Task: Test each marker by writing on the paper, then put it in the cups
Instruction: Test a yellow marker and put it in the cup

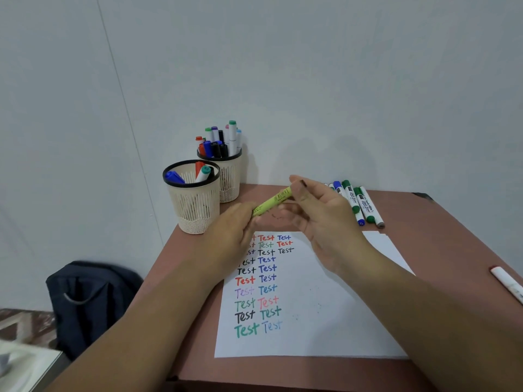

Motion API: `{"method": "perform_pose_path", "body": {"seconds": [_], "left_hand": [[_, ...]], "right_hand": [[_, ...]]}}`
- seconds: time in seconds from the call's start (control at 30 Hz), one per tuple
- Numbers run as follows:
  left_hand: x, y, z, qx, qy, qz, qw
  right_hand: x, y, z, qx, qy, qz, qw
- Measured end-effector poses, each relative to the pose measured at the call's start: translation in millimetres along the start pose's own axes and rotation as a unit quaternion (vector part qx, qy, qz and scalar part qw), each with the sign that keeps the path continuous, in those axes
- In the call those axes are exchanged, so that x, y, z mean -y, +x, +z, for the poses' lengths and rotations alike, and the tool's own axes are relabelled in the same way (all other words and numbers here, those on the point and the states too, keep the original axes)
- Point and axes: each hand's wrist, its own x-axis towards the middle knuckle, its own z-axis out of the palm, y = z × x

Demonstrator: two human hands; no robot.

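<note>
From the head camera, both hands are raised over the far part of a reddish-brown desk [441, 250], sharing one yellow-green marker [272, 201]. The left hand [232, 230] has its fingers curled round the marker's lower left end, and the right hand [319, 216] pinches the upper right end between thumb and fingertips, so the marker slants up to the right above the desk, just over the far edge of the paper [325, 321].

The paper lies flat in the middle of the desk, with columns of the word "Test" written on its left half in red, green, black, blue and purple.

At the far left corner stand two cream mesh cups with black rims. The near cup [195, 210] holds a few markers; the far cup [230, 179], just behind it to the right, is packed with many.

To the far right of the hands, a row of green and blue markers [359, 202] lies on the desk. One white marker [506, 282] lies at the right edge.

A dark bag [90, 301] sits on the floor to the left of the desk.
</note>
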Motion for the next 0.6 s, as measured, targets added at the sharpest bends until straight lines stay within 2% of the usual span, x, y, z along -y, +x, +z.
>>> {"method": "perform_pose_path", "body": {"seconds": [0.07, 0.2, 0.33, 0.4, 0.53, 0.6], "left_hand": [[2, 0, 0, 0.008, -0.008, 0.003, 1.0], [-1, -2, -3, 0.005, -0.046, -0.012, 0.999], [-4, -3, -5, -0.028, -0.104, -0.02, 0.994], [-5, -3, -6, -0.025, -0.099, -0.016, 0.995], [-3, -5, -8, -0.002, -0.044, -0.095, 0.994], [-2, -3, -9, 0.004, -0.039, -0.119, 0.992]], "right_hand": [[-3, -2, 2, 0.028, -0.011, 0.011, 0.999], [-5, -3, 4, 0.006, -0.079, 0.006, 0.997], [-1, -11, 7, 0.012, -0.086, -0.015, 0.996], [1, -15, 7, 0.01, -0.084, -0.029, 0.996], [6, -3, -5, -0.1, -0.051, 0.002, 0.994], [4, 0, -20, -0.112, -0.044, 0.035, 0.992]]}}
